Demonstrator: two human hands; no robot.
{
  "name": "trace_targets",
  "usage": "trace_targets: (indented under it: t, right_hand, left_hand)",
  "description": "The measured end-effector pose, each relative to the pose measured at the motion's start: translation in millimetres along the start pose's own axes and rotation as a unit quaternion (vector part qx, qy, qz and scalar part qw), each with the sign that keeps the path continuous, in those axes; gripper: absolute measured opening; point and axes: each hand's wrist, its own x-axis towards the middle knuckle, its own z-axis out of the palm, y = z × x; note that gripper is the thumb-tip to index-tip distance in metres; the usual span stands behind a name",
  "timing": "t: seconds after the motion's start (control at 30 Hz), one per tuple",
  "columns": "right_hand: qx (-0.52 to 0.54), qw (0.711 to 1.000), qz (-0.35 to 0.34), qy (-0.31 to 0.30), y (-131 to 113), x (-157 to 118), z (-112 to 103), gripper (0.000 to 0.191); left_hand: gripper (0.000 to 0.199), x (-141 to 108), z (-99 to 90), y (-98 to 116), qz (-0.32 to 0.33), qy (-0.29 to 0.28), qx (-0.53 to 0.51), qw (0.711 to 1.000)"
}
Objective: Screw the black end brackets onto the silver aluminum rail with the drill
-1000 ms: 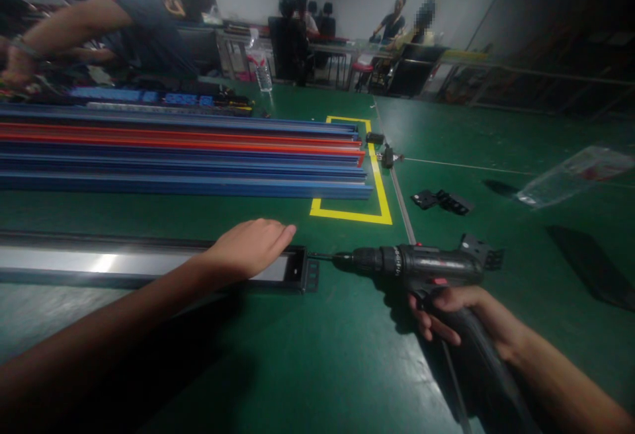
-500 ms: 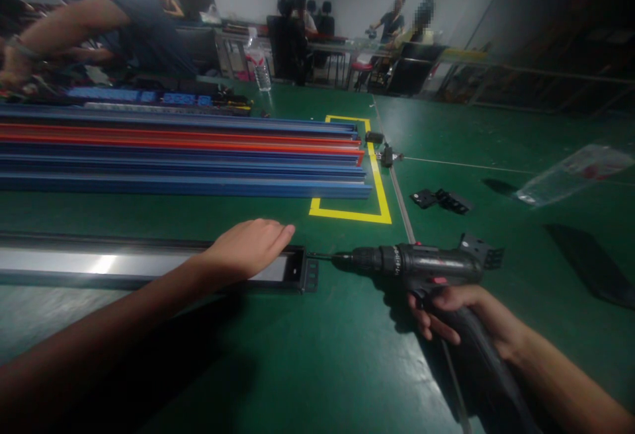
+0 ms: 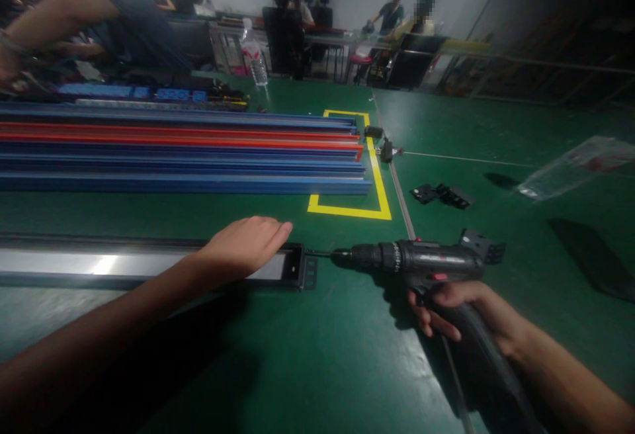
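Observation:
My left hand (image 3: 249, 245) lies across a long black-edged metal channel (image 3: 110, 264), near its right end. It holds the channel against the table, fingers together over the far edge; the thumb side is partly hidden. At that end sits a black end cap with a slotted tab (image 3: 310, 272). My right hand (image 3: 454, 308) is wrapped round the grip of a black cordless drill (image 3: 436, 260), index finger at the trigger. The drill lies level, pointing left, and its long thin bit (image 3: 319, 253) reaches the end cap's upper part. Whether a screw is at the tip cannot be made out.
Blue and red metal profiles (image 3: 198, 183) lie behind, reaching into a yellow tape rectangle (image 3: 350, 212). Small black brackets (image 3: 454, 197) and a plastic bottle (image 3: 570, 168) lie to the right. Another bottle (image 3: 255, 63) stands farther back. A co-worker's arm (image 3: 64, 17) is at upper left.
The view has shifted slightly. Both hands, the drill and the channel keep nearly the same places, with the bit still at the end cap.

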Motion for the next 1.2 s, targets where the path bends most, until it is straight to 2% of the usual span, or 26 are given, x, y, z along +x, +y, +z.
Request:
trace_targets:
  t: [0.27,0.47,0.73,0.93,1.2]
  right_hand:
    - [-0.002,1.0,-0.001,0.011,-1,1,3,0.032]
    - [-0.016,1.0,0.0,0.021,0,1,1,0.033]
    - [0.007,1.0,0.004,0.022,0,0,2,0.033]
    - [0.023,1.0,0.018,0.01,-1,0,3,0.034]
    - [0.014,0.999,0.031,0.016,0,-1,2,0.032]
  left_hand:
    - [0.049,-1,3.9,-4,0.019,0.01,0.012,1.0]
    - [0.05,-5,11.2,-10,0.09,0.025,0.075,0.993]
    - [0.051,-5,15.4,-14,0.098,0.014,0.106,0.989]
    - [0.053,-8,13.8,-11,0.1,0.029,0.074,0.992]
    - [0.05,-5,5.1,-3,0.088,-0.009,0.113,0.99]
